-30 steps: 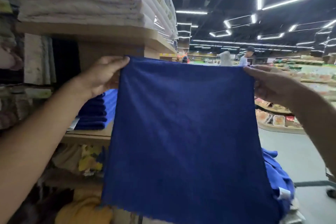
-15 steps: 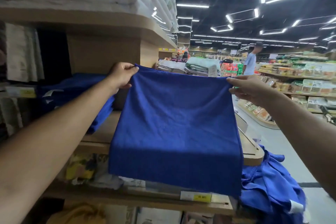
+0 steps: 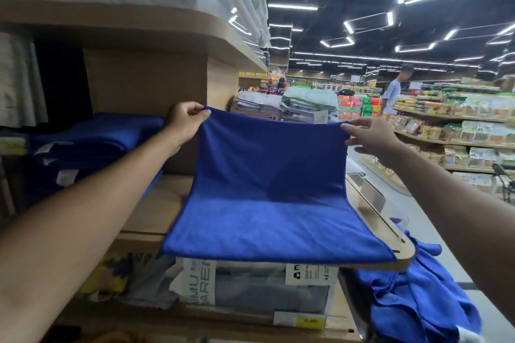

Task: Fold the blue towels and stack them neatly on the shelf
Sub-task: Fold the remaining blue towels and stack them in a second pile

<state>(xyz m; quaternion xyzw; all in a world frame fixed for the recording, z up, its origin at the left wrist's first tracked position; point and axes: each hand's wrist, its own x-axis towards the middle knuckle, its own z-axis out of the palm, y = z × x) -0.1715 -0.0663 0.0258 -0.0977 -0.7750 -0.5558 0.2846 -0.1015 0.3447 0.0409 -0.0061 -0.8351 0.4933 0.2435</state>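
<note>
**Left hand (image 3: pixel 185 122) and right hand (image 3: pixel 367 138) on the corners, mid-fold at the shelf (image 3: pixel 156 203)**

Each hand is pinching one top corner of the blue towel (image 3: pixel 267 189) between thumb and fingertips, held well apart so the top edge is fairly taut with a slight sag. The bottom half lies flat on the shelf, with its hem right at the shelf's front edge. The top half stands up off the shelf, hanging from my grip.

I'd say I'm at the first fold. Next, both corners probably come forward and down together to meet the near hem. The hands need to stay level or the edges won't line up, and this microfibre stuff looks floppy enough to slide.

After that it'd go onto the folded stack (image 3: pixel 92 142) at the shelf's back left, just past my left forearm. There's plenty left to do too: a loose blue heap (image 3: pixel 412 295) sits below the shelf's right end.
</note>
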